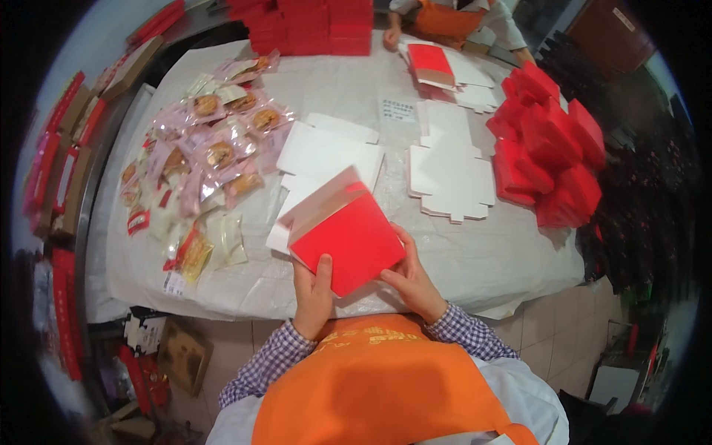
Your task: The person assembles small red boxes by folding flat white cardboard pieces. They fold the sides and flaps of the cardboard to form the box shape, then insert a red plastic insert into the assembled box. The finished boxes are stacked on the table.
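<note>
Between my hands, over the near edge of the table, is a red cardboard box (347,241) with its white-lined flap raised on the far left side. My left hand (313,291) grips its near left edge, thumb on the red face. On the right, my right hand (412,278) holds the box by its right corner, with the fingers partly hidden underneath. Just beyond it lie flat white box blanks (326,154). Another stack of unfolded white blanks (450,167) lies to the right.
Individually wrapped pastries (219,153) are heaped on the left. Folded red boxes (552,144) pile up at the right, and red stacks (311,26) stand at the back. Across the white-covered table (475,267), a co-worker's hand (391,38) is near another red box (430,61).
</note>
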A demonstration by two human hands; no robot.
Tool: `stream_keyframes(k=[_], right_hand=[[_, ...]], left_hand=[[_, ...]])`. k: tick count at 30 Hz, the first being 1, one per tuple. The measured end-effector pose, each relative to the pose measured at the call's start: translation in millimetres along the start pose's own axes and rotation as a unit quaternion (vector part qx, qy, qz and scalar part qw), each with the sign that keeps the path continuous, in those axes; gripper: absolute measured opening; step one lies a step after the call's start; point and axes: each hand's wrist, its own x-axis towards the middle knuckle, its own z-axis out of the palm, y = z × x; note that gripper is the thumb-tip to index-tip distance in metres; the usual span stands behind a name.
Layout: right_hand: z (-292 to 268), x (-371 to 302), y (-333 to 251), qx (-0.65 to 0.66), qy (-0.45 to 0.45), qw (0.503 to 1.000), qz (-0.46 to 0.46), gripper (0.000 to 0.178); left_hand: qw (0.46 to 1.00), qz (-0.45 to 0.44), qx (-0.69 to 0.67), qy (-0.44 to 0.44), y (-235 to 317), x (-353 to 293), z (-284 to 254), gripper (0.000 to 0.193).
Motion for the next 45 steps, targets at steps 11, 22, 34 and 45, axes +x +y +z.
stream_keyframes(k=[11,22,34,45], right_hand=[[-8,-12,-8,-0.271,0.036,0.952,-0.135,0.024],[-2,-9,-16,-0.326,-0.004,0.924,-0.198,0.019],[24,72,-40,-0.233,-0.023,0.947,-0.220,0.036],[118,313,43,-0.694,-0.113,0.618,-0.352,0.052]], left_hand=[[0.987,0.065,0.090,-0.115,0,-30,-14,0.061],[0.976,0.120,0.130,-0.123,-1,-10,-43,0.039],[0.987,0.086,0.117,0.067,8,-23,-61,0.026],[0.982,0.053,0.150,0.098,7,-36,-88,0.021]])
